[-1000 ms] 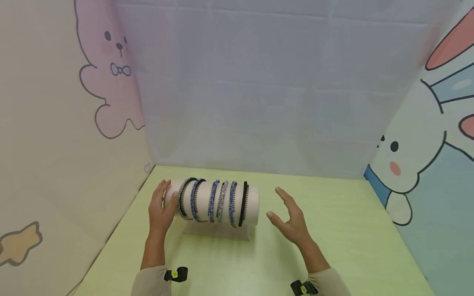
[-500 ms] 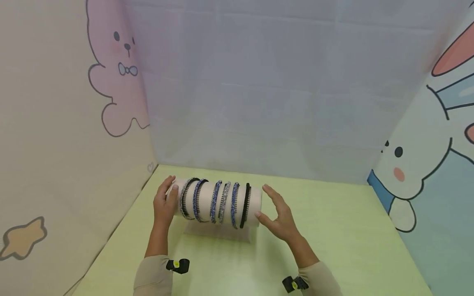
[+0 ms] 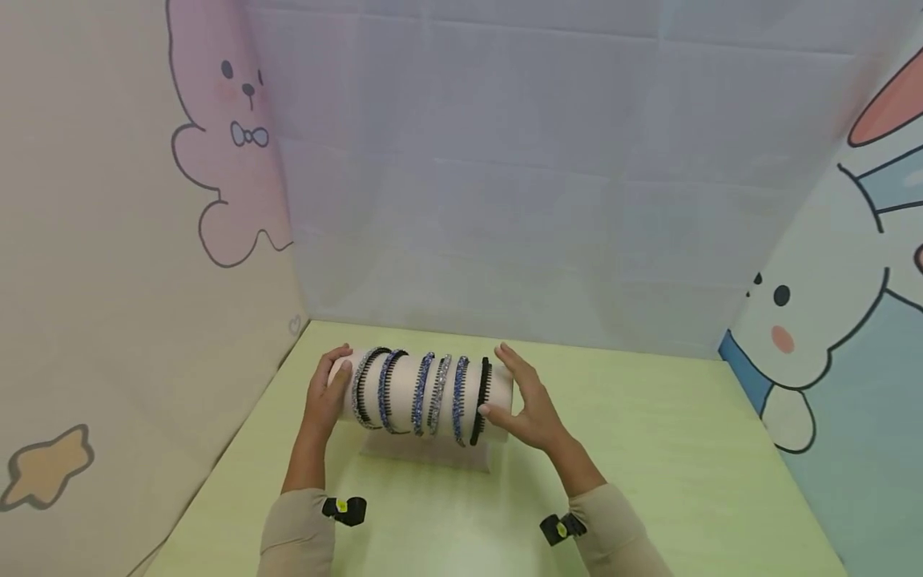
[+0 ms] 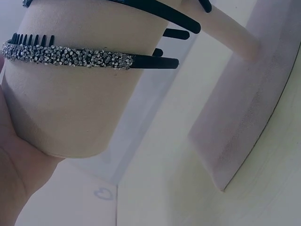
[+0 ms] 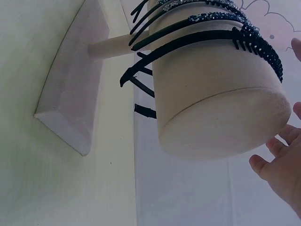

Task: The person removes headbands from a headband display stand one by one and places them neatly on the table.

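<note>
A white padded roll (image 3: 405, 393) lies sideways on a post above a flat base (image 3: 425, 453). Several toothed headbands ring it: a silver glittery headband (image 4: 70, 54) nearest the left end, blue and silver ones along the middle, and a black headband (image 3: 477, 429) near the right end. My left hand (image 3: 324, 401) grips the roll's left end, thumb in front and fingers behind. At the right end, my right hand (image 3: 534, 413) has its fingers spread, the thumb tip right at the black headband and the index finger raised behind the roll's top edge.
The stand rests on a pale green table (image 3: 649, 449). A plain whitish backdrop (image 3: 505, 176) rises behind it, with a cartoon-printed left wall (image 3: 108, 336) and right wall (image 3: 851, 417) at the sides.
My right hand has moved left, from beside the roll to its right end, with the thumb reaching the black headband. My left hand stays at the left end.
</note>
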Tool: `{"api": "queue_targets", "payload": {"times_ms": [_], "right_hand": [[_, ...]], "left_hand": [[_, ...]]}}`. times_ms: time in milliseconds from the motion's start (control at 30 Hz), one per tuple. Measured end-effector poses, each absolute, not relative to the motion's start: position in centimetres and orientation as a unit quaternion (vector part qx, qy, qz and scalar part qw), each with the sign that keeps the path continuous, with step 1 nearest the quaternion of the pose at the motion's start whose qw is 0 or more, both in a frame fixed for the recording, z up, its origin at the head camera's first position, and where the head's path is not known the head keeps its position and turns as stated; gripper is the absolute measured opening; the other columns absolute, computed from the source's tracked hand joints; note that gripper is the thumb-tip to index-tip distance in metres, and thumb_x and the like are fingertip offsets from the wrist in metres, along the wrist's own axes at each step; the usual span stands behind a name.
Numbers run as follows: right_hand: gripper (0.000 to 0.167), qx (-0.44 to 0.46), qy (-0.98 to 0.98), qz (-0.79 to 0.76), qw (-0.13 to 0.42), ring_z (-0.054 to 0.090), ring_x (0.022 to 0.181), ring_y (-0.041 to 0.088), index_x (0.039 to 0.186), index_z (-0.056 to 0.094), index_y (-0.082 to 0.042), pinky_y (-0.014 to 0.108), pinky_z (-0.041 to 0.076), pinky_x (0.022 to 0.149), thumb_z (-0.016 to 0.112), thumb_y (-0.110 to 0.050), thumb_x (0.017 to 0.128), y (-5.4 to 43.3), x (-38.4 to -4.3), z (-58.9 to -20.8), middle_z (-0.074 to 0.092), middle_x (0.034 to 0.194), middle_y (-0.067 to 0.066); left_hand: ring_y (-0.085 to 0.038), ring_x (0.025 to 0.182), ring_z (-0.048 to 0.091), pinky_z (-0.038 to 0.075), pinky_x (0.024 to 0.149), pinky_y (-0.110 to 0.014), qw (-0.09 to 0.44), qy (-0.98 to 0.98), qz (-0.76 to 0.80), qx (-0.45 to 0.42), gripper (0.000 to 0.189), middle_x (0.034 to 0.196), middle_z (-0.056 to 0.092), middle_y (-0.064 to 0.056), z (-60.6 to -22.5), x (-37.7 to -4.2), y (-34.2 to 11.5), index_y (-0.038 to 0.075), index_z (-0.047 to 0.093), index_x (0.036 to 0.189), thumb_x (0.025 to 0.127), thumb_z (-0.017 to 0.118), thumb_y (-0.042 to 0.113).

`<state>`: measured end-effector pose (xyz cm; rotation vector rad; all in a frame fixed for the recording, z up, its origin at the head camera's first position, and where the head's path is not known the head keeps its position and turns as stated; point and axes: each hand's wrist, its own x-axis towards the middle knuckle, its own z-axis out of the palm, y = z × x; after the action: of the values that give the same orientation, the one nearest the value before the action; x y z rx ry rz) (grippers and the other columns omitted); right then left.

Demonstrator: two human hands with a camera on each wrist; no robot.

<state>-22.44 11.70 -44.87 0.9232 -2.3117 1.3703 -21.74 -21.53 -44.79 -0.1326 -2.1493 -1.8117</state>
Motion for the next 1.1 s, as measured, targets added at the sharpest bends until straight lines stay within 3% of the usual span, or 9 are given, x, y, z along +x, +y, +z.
{"api": "queue_targets", "payload": {"times_ms": [267,467,667,900,1100], "right_hand": [[0.092,0.327,-0.814,0.468,0.108,0.017,0.136,0.031,0.146,0.027,-0.008,0.062,0.021,0.097,0.077,-0.030,0.071,11.1,-23.2,-44.8,0.022,0.150,0.011],[0.103,0.306,-0.838,0.448,0.061,0.012,0.137,0.030,0.148,0.024,-0.015,0.061,0.023,0.096,0.082,-0.036,0.065,10.9,-23.4,-44.7,0.015,0.152,0.012],[0.110,0.289,-0.866,0.406,0.037,0.011,0.136,0.033,0.147,0.026,-0.015,0.059,0.030,0.094,0.084,-0.045,0.059,10.8,-23.3,-44.4,0.010,0.153,0.008],[0.113,0.289,-0.876,0.385,0.031,0.014,0.135,0.035,0.145,0.029,-0.013,0.058,0.032,0.092,0.087,-0.046,0.054,10.9,-23.2,-44.1,0.013,0.152,0.008],[0.114,0.283,-0.881,0.377,0.034,0.016,0.135,0.034,0.145,0.029,-0.016,0.057,0.034,0.091,0.088,-0.045,0.052,10.8,-23.2,-44.2,0.012,0.152,0.009]], "left_hand": [[-0.033,0.134,0.021,0.013,0.104,-0.049,0.125,-0.727,-0.673,-0.057,0.031,0.147,0.028,-0.016,-47.0,-23.1,-22.4,-0.002,0.038,0.124,0.099,0.045,0.013],[-0.030,0.127,0.031,0.023,0.098,-0.043,0.125,-0.728,-0.673,-0.051,0.032,0.143,0.035,-0.014,-46.9,-23.2,-22.4,-0.001,0.039,0.127,0.098,0.044,0.012],[-0.026,0.110,0.040,0.032,0.087,-0.042,0.106,-0.741,-0.663,-0.019,0.039,0.140,0.038,-0.007,-47.7,-23.4,-22.8,0.015,0.041,0.137,0.099,0.044,0.021],[-0.028,0.124,0.034,0.030,0.090,-0.039,0.116,-0.731,-0.672,-0.028,0.036,0.145,0.034,-0.008,-47.9,-23.5,-22.7,0.008,0.042,0.133,0.099,0.044,0.018],[-0.029,0.126,0.032,0.028,0.092,-0.040,0.103,-0.721,-0.684,-0.020,0.034,0.146,0.032,-0.008,-47.5,-23.5,-22.6,0.006,0.040,0.133,0.099,0.043,0.012]]}}
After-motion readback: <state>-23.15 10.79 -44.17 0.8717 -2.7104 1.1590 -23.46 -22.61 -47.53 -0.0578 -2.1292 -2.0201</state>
